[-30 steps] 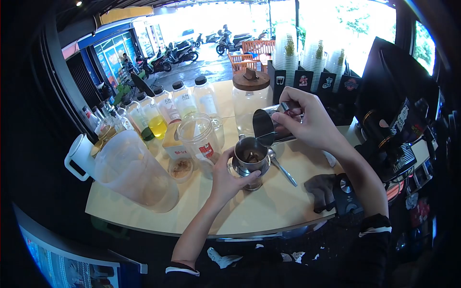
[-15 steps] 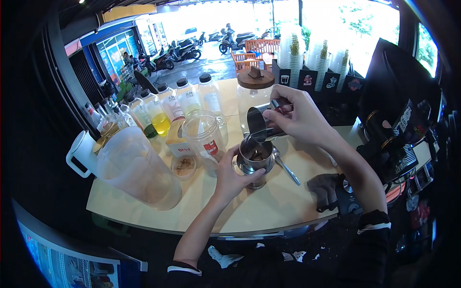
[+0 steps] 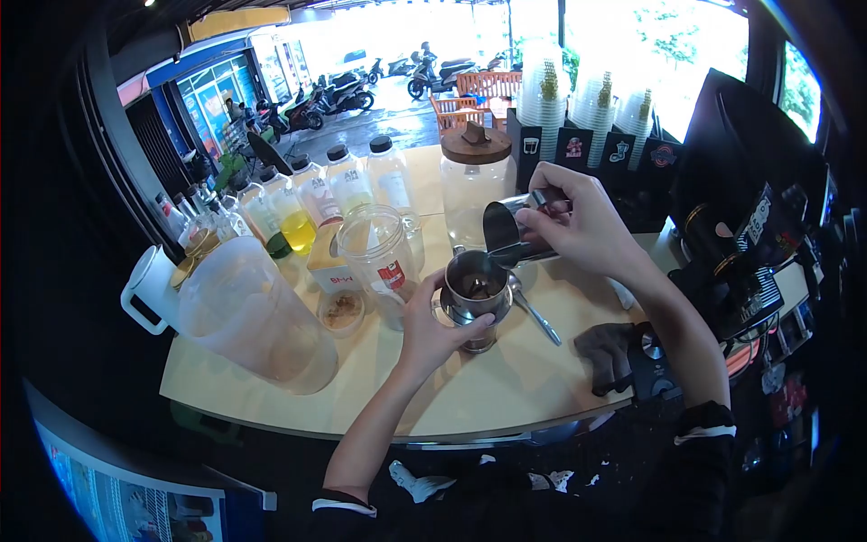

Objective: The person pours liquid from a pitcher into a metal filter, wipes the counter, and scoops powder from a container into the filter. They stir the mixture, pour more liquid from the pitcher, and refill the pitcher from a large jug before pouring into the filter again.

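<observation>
Over the pale surface (image 3: 506,397), the right hand (image 3: 581,221) pinches a tilted pitcher (image 3: 504,235); the left hand (image 3: 433,327) clasps a metal cup (image 3: 478,276).

Bright daylight (image 3: 415,27) outside, orange slatted bench (image 3: 489,84) on grey floor (image 3: 384,129)

Your left hand (image 3: 432,332) hides part of the metal cup (image 3: 461,282) (its contents are too dim to identify), your right hand (image 3: 578,221) covers part of the steel pitcher (image 3: 502,238), and the capped bottles' (image 3: 349,186) smaller print is unreadable.
</observation>
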The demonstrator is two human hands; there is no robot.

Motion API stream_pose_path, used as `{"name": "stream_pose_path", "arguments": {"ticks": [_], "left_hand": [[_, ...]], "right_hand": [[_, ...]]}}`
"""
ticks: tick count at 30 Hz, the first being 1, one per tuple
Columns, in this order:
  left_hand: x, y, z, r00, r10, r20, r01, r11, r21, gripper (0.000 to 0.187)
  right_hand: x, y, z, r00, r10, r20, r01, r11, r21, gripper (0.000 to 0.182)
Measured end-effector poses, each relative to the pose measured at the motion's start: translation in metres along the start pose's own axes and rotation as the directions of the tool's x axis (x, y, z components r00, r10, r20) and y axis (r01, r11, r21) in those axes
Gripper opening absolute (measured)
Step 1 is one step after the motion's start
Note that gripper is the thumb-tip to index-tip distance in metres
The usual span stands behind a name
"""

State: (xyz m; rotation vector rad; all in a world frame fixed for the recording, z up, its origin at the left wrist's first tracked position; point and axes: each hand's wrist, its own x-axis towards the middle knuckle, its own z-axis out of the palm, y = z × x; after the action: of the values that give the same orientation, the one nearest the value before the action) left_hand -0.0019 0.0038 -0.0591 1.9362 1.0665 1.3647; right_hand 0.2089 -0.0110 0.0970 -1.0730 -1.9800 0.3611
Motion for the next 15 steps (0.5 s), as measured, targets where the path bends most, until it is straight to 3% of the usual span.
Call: {"name": "stream_pose_path", "arguments": {"ticks": [2, 6, 8, 11, 15], "left_hand": [[0.000, 0.000, 0.000, 1.000, -0.006, 0.001, 0.006, 1.000, -0.003, 0.082], [0.000, -0.002, 0.000, 1.000, 0.005, 0.014, -0.005, 1.000, -0.010, 0.078], [0.000, -0.002, 0.001, 1.000, 0.003, 0.015, -0.004, 1.000, 0.015, 0.075], [0.000, -0.004, 0.001, 1.000, 0.000, 0.018, 0.000, 1.000, 0.002, 0.077], [-0.001, 0.001, 0.000, 1.000, -0.004, 0.015, 0.004, 1.000, 0.012, 0.078]], "right_hand": [[-0.004, -0.003, -0.004, 0.995, 0.095, 0.000, -0.094, 0.991, 0.093, 0.020], [-0.010, 0.027, -0.008, 0.995, 0.096, -0.033, -0.083, 0.957, 0.279, 0.019], [-0.015, 0.064, -0.010, 0.975, 0.197, -0.101, -0.121, 0.854, 0.505, 0.018], [-0.033, 0.113, -0.005, 0.945, 0.294, -0.146, -0.172, 0.823, 0.541, 0.017], [-0.063, 0.164, 0.018, 0.858, 0.489, -0.156, -0.254, 0.670, 0.698, 0.017]]}}
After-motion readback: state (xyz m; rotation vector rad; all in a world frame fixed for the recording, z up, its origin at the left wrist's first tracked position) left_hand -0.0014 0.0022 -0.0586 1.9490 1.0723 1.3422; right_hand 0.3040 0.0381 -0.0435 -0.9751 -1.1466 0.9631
